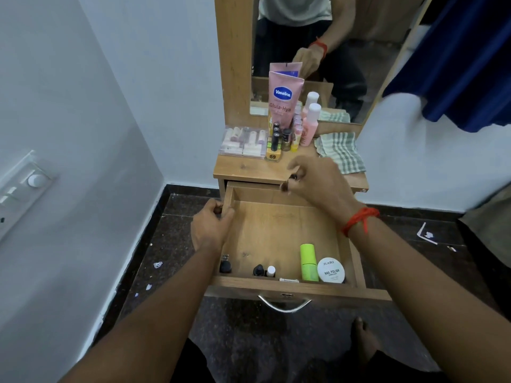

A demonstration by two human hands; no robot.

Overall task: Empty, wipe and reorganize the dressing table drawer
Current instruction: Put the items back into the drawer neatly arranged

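Left hand (211, 226) grips woodgrain drawer (279, 230) wall; right hand (318, 181) pinches small dark things (284, 187).

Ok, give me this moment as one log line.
phase: emptying | left hand: grips drawer wall | right hand: pinches small dark item over drawer | in drawer: green bottle, jar | cloth: on tabletop

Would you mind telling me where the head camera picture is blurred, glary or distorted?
Head view: the right hand is motion-blurred, so the small dark things it pinches are unclear; the pink Vaseline tube reads sharply; a pale sheen lies on the floor of the open wooden drawer; edges bow from the wide lens.
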